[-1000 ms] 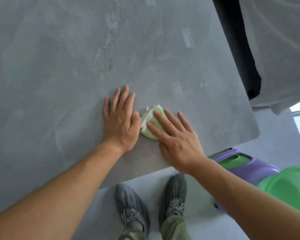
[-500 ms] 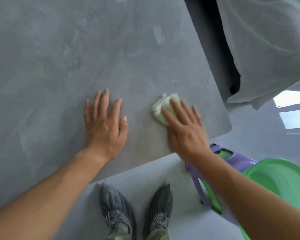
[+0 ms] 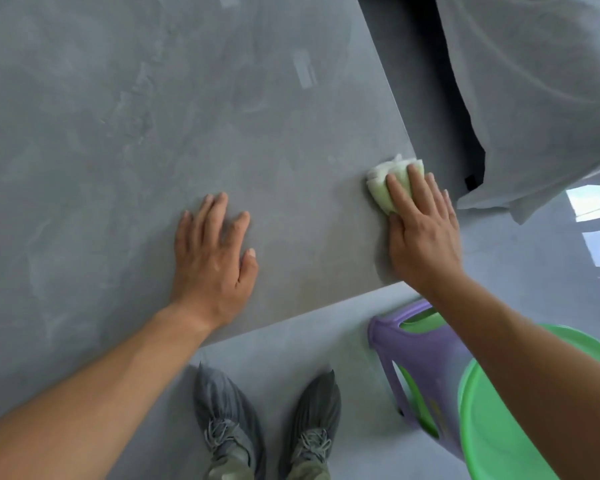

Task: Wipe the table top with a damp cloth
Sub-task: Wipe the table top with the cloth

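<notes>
A grey stone-look table top fills the upper left of the view. A folded pale green and white cloth lies at the table's right edge near the front corner. My right hand presses flat on the cloth, fingers spread over it, with part of the cloth showing beyond the fingertips. My left hand rests flat on the table, fingers apart, holding nothing, well to the left of the cloth.
A purple plastic stool stands on the floor under my right forearm, and a green basin sits beside it at the lower right. A grey draped cover hangs at the upper right. My two feet stand below the table's front edge.
My right hand has slid the cloth to the right, from beside my left hand out to the table's right edge. The left hand has stayed flat on the table.
</notes>
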Demonstrator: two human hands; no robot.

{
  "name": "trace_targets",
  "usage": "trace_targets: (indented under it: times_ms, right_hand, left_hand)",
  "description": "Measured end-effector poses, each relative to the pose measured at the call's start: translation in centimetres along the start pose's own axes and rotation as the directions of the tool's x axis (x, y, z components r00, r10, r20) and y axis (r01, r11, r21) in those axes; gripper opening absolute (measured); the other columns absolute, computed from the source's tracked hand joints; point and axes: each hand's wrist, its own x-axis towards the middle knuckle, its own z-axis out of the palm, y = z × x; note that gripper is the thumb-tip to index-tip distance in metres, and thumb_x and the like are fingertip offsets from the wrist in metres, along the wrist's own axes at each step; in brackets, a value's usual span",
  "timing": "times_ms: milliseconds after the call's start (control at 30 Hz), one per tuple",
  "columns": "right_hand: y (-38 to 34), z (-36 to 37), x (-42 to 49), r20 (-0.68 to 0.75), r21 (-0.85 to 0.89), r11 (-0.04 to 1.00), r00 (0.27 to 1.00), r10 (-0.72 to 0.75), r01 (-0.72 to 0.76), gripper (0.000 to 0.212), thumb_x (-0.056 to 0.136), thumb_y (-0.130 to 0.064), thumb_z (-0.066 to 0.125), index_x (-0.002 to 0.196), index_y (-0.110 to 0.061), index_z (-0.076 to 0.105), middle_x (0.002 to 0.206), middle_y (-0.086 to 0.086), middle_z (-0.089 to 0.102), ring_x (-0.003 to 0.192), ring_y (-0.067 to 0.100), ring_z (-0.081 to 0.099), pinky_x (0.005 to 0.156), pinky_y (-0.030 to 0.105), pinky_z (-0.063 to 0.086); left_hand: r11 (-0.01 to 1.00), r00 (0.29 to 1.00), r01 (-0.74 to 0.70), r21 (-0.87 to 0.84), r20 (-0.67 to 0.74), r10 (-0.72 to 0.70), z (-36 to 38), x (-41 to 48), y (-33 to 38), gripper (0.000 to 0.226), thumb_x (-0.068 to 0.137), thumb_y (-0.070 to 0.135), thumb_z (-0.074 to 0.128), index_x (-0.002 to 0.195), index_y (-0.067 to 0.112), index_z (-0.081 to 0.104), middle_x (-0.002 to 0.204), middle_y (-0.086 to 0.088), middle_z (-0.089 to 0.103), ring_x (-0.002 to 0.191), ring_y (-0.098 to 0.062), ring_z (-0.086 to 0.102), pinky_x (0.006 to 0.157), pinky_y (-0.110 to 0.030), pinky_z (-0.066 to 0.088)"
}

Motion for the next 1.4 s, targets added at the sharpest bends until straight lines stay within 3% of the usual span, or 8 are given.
trace_targets:
  times_ms: [167, 367, 567, 800, 867, 1000, 1233, 1400]
  right_hand:
    - [-2.3, 0.6, -4.6, -0.019, -0.01, 1.0, 1.0, 0.024, -0.024, 0.058, 0.094, -0.024, 0.037, 0.152, -0.027, 0.036, 0.165, 0.006, 0.022, 0.151, 0.032, 0.02, 0.121, 0.048, 0.022]
    - [-11.3, 3.8, -5.3, 0.111, 0.062, 0.896, 0.889, -0.445, 0.44, 0.06, 0.091, -0.019, 0.053, 0.15, -0.029, 0.042, 0.163, 0.005, 0.026, 0.151, 0.031, 0.022, 0.121, 0.05, 0.021]
    - [-16.4, 5.4, 0.3, 0.092, 0.028, 0.967, 0.963, -0.254, 0.252, 0.067, 0.089, -0.019, 0.051, 0.152, -0.031, 0.035, 0.165, 0.006, 0.021, 0.152, 0.033, 0.018, 0.123, 0.05, 0.015]
    - [-16.3, 5.2, -7.3, 0.22, 0.029, 0.799, 0.775, -0.592, 0.601, 0.065, 0.094, -0.021, 0.055, 0.154, -0.032, 0.033, 0.166, 0.0, 0.019, 0.154, 0.028, 0.014, 0.121, 0.053, 0.02]
    - [-16.8, 5.5, -4.2, 0.193, -0.005, 0.824, 0.809, -0.555, 0.567, 0.065, 0.093, -0.021, 0.057, 0.153, -0.032, 0.035, 0.165, 0.002, 0.022, 0.153, 0.029, 0.019, 0.122, 0.052, 0.019]
    - [-20.1, 6.7, 0.7, 0.097, -0.01, 0.968, 0.964, -0.247, 0.249, 0.063, 0.094, -0.022, 0.053, 0.153, -0.032, 0.034, 0.165, 0.004, 0.021, 0.152, 0.03, 0.018, 0.124, 0.049, 0.013]
    - [-20.1, 6.4, -7.8, 0.221, 0.046, 0.836, 0.81, -0.543, 0.547, 0.062, 0.093, -0.018, 0.055, 0.152, -0.026, 0.039, 0.165, 0.006, 0.022, 0.153, 0.031, 0.016, 0.119, 0.056, 0.025]
    - [-21.1, 5.8, 1.3, 0.131, 0.024, 0.976, 0.967, -0.217, 0.216, 0.06, 0.091, -0.03, 0.037, 0.151, -0.026, 0.041, 0.163, 0.008, 0.028, 0.15, 0.032, 0.024, 0.121, 0.051, 0.022]
  left_hand:
    - [1.0, 1.0, -0.008, 0.008, 0.024, 0.007, -0.5, 0.0, -0.3, 0.055, 0.087, 0.038, 0.041, 0.134, 0.01, 0.052, 0.151, -0.023, 0.037, 0.142, -0.04, 0.032, 0.114, -0.059, 0.023]
    - [0.987, 0.994, 0.092, -0.135, -0.044, -0.099, -2.4, 0.8, -1.2, 0.048, 0.089, 0.032, 0.039, 0.129, 0.011, 0.054, 0.144, -0.017, 0.048, 0.123, -0.038, 0.049, 0.102, -0.05, 0.034]
    - [0.961, 0.964, 0.267, 0.074, -0.018, -0.267, -3.4, -0.8, -9.3, 0.059, 0.089, 0.04, 0.036, 0.142, 0.016, 0.045, 0.157, -0.019, 0.031, 0.143, -0.039, 0.03, 0.117, -0.061, 0.014]
    - [0.96, 0.961, 0.249, 0.129, 0.085, -0.261, -3.2, -1.8, -12.7, 0.068, 0.09, 0.054, 0.029, 0.152, 0.028, 0.03, 0.164, -0.012, 0.014, 0.151, -0.034, 0.01, 0.117, -0.064, 0.005]
    - [0.96, 0.964, 0.248, 0.13, 0.07, -0.258, -3.1, -1.9, -12.7, 0.067, 0.09, 0.054, 0.031, 0.152, 0.029, 0.031, 0.164, -0.012, 0.015, 0.151, -0.034, 0.012, 0.117, -0.064, 0.005]
    - [0.963, 0.965, 0.252, 0.093, 0.056, -0.258, -3.1, -1.9, -12.8, 0.064, 0.091, 0.052, 0.033, 0.151, 0.03, 0.033, 0.164, -0.011, 0.017, 0.15, -0.034, 0.014, 0.117, -0.062, 0.005]
    - [0.965, 0.964, 0.262, -0.034, -0.04, -0.263, -5.3, -0.5, -15.0, 0.051, 0.09, 0.041, 0.041, 0.134, 0.019, 0.054, 0.147, -0.015, 0.046, 0.125, -0.037, 0.048, 0.102, -0.052, 0.034]
    - [0.957, 0.957, 0.289, -0.024, 0.017, -0.288, -6.8, 1.7, -17.7, 0.058, 0.088, 0.043, 0.041, 0.139, 0.015, 0.049, 0.154, -0.02, 0.035, 0.14, -0.04, 0.034, 0.111, -0.056, 0.027]
